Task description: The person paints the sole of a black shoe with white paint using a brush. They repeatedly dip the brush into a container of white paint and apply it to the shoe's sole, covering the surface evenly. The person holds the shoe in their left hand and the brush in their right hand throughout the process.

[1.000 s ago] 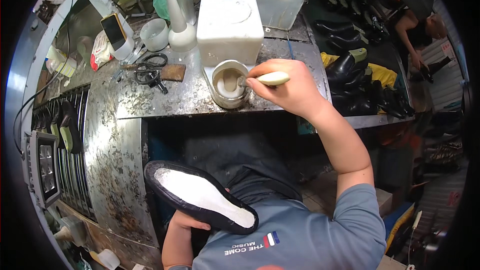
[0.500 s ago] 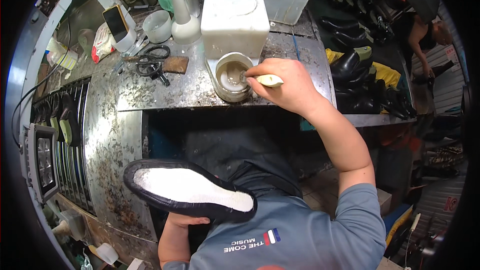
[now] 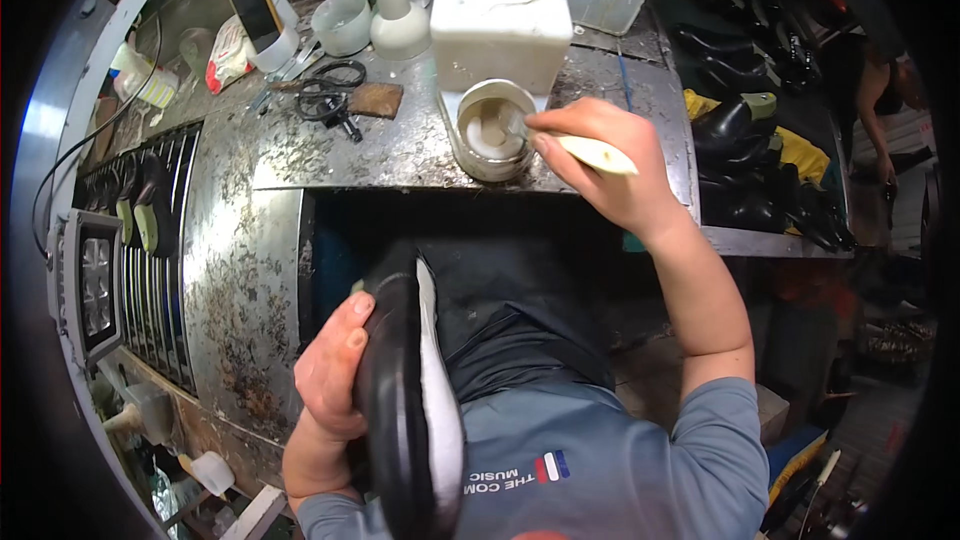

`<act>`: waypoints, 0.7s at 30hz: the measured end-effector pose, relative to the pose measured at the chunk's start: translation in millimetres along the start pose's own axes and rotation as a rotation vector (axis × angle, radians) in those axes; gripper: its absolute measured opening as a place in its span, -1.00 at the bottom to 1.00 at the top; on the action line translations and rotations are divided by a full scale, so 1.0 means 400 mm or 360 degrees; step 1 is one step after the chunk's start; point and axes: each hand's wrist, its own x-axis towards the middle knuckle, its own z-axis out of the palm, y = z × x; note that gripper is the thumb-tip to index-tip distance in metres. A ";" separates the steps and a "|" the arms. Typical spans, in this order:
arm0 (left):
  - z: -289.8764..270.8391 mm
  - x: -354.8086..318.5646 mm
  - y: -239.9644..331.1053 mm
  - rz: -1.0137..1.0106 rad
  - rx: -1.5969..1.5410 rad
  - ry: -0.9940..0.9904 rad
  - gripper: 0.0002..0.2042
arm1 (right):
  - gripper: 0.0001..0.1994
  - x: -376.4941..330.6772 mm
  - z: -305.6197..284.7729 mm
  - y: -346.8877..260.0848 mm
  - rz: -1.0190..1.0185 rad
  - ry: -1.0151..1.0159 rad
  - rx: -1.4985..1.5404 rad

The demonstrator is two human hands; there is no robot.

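My left hand [image 3: 335,365] is wrapped round the side of a black shoe upper [image 3: 393,390], held on edge over my lap. Its pale, whitish bottom [image 3: 440,410] faces right and shows only as a narrow strip. In my right hand [image 3: 605,155] I pinch a brush with a pale handle [image 3: 597,154]. The brush's tip reaches the mouth of a round glue pot [image 3: 494,145] with milky liquid inside; the bristles are mostly hidden. Directly behind the pot stands a white plastic container [image 3: 502,20], joined to it at the base.
On the stained metal bench [image 3: 400,162] lie black scissors [image 3: 325,95], a brown block [image 3: 376,100] and a phone [image 3: 256,15]. A white bowl [image 3: 341,24] and a bottle [image 3: 398,15] stand behind. Black shoes [image 3: 735,130] crowd the right rack. Another person [image 3: 880,100] is at far right.
My left hand has turned the shoe from bottom-up to on edge, its toe pointing away from me. The brush has stayed at the pot, its handle angled lower. The view has shifted slightly.
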 end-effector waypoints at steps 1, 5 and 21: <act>-0.006 0.012 -0.002 0.0214 0.0045 0.0122 -0.51 | -0.84 -0.010 0.004 0.012 0.0087 -0.0139 -0.0036; -0.065 0.024 -0.008 0.0449 0.0332 -0.0042 -0.61 | -0.74 -0.022 -0.007 -0.022 0.0093 -0.0109 0.0391; -0.147 0.037 0.042 0.0638 0.0736 -0.0417 -0.40 | -0.78 -0.047 0.044 -0.163 -0.0110 -0.0259 0.1274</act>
